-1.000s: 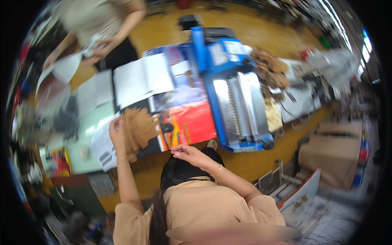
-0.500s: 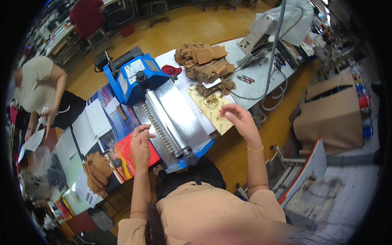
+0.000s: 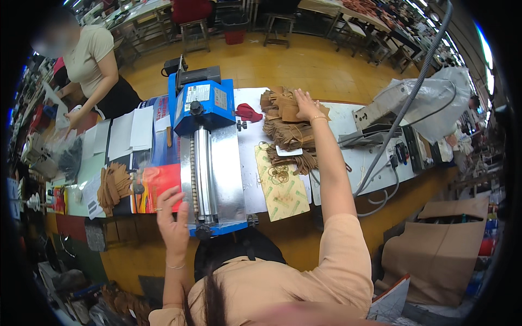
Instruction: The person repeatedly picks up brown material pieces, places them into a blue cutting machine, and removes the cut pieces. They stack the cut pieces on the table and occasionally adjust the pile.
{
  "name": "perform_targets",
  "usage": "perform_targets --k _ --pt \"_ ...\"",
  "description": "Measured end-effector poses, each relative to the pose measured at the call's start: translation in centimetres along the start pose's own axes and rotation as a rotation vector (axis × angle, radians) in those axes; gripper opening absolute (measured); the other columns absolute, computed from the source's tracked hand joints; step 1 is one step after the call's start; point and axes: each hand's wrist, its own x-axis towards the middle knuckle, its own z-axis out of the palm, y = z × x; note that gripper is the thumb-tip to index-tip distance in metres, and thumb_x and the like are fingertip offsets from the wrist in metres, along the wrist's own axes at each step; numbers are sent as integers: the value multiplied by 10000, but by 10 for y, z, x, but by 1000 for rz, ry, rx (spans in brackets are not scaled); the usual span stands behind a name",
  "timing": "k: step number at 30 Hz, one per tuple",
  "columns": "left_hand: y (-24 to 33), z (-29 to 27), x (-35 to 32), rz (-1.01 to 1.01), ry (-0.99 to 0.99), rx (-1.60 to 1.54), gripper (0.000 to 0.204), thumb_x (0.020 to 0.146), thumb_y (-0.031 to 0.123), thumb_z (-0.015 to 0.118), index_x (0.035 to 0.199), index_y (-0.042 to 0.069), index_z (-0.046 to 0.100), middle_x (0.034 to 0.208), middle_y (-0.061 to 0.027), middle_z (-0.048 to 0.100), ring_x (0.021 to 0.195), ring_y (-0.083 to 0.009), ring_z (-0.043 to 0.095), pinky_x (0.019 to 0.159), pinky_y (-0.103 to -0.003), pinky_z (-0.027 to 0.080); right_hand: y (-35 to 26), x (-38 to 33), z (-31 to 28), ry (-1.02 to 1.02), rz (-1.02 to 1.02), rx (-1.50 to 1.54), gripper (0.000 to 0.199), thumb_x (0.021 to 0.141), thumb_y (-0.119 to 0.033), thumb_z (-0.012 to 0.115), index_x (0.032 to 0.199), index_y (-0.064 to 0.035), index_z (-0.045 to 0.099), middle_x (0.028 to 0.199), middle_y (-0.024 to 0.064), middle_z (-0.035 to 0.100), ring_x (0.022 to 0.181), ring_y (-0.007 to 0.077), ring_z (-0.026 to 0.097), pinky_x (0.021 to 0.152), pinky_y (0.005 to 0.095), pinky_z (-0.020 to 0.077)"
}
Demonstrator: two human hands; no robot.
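My right arm reaches forward over the table, and my right hand [image 3: 309, 106] lies with fingers stretched on the far part of a stack of brown leather-like strips [image 3: 284, 130], bundled in layers. Left of that stack stands a blue machine [image 3: 204, 106] with a shiny metal roller [image 3: 202, 174] and a flat metal plate. Beside the machine's near left corner, my left hand [image 3: 173, 223] hovers with loosely bent, parted fingers and holds nothing. Several rubber bands [image 3: 279, 174] rest on a yellow patterned sheet [image 3: 288, 198] right of the machine.
Brown strips [image 3: 114, 187] lie in a pile at the left, by white sheets [image 3: 130, 133] and a red printed sheet [image 3: 162, 182]. A grey hose [image 3: 405, 108] crosses the right side near a plastic-covered machine [image 3: 429, 103]. Another person [image 3: 95, 65] stands at the far left.
My right hand has moved forward from above the yellow sheet onto the brown stack. My left hand has shifted nearer my body. The view has turned and tilted up.
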Motion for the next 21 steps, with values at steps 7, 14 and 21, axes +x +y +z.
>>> perform_targets --k 7,14,21 --pt "2 -1 4 -59 84 26 169 913 58 596 1067 -1 632 1141 -103 592 1076 -218 544 973 -326 395 -1 18 -1 -208 13 -114 910 692 -88 694 1479 -199 251 1499 60 328 1416 269 266 1106 674 168" --pt "16 5 22 79 5 75 183 873 54 631 1049 3 639 1074 -127 624 1038 -254 582 942 -347 430 17 -47 11 344 -115 -112 616 630 -134 768 1184 -133 500 1222 59 499 1259 259 437 1091 657 211" --pt "30 18 17 204 -245 -73 243 824 21 658 1065 4 631 1069 -141 628 1001 -273 603 892 -344 462 37 -149 21 923 -19 234 841 586 -131 782 1311 -100 356 1379 153 395 1346 330 329 1149 569 115"
